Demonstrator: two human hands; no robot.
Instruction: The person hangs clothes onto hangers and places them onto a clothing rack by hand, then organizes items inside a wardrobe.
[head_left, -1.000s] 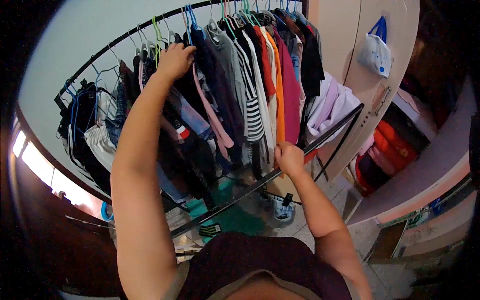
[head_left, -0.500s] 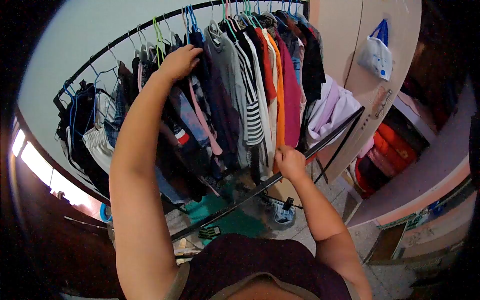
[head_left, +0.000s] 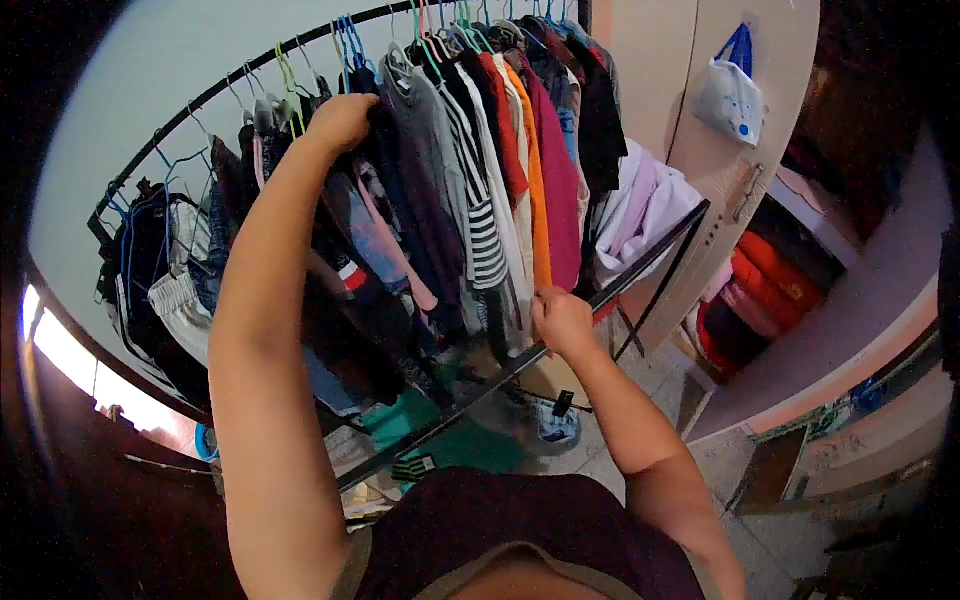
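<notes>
Since the earlier frames, your left hand [head_left: 342, 122] has slid a little to the right along the row, to just below the blue hangers [head_left: 350, 42], and the whole view has turned slightly right. Its fingers go in among the dark clothes [head_left: 385, 165], so you cannot tell how far they are closed or what they grip. Your right hand [head_left: 565, 322] is curled shut over the black bar [head_left: 470, 398], just beside the hem of one orange top [head_left: 538, 200].

The clothes hang from the curved rail [head_left: 250, 68], packed too tightly to count. You can pick out one striped top [head_left: 486, 250], one maroon top [head_left: 552, 180] and one pair of white shorts [head_left: 182, 305]. One white bag [head_left: 728, 102] with blue handles hangs on the door [head_left: 640, 100]; its print is too small to read and its contents are hidden. To the right, red cloths [head_left: 770, 275] lie stacked beyond the door.
</notes>
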